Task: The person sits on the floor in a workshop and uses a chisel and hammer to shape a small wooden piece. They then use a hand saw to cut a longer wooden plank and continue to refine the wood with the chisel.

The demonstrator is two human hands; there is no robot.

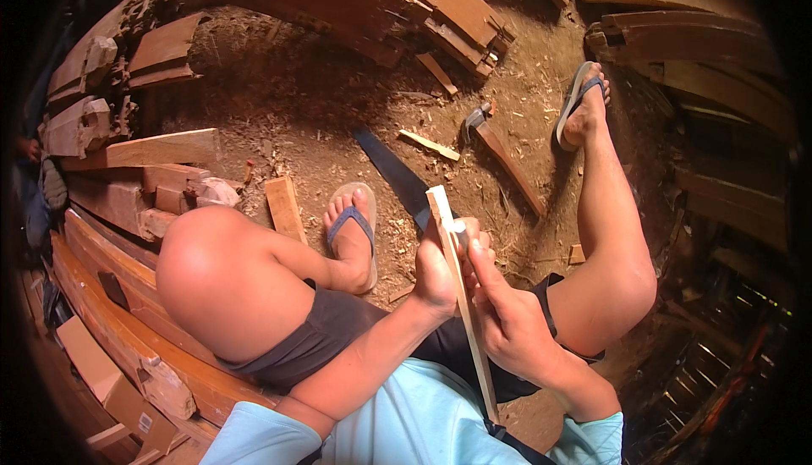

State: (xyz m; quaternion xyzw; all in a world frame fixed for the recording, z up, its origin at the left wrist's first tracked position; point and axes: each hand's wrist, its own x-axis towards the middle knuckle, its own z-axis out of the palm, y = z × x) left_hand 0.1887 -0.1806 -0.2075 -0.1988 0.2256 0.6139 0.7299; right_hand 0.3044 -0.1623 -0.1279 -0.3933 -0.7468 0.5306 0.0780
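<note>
A long, thin wooden strip [468, 313] slants upward between my hands, its lower end close to my waist. My left hand [436, 272] is wrapped around its upper part. On the strip's right side, my right hand [514, 317] is closed, thumb and fingers bent near the wood. A small bright, pale thing shows by its fingertips, but I cannot make out what it is. Beyond my hands, a dark saw blade [391, 169] lies on the ground, its near end partly hidden behind my left hand. A wooden-handled hammer [510, 165] lies to its right.
Wood shavings cover the dirt floor [313, 110]. A short pale stick [430, 145] lies between saw and hammer, and a wood block [286, 208] near my left foot. Carved planks [448, 8] lie ahead, timbers [685, 42] at right. I sit beside long boards [144, 330] and cardboard [89, 359].
</note>
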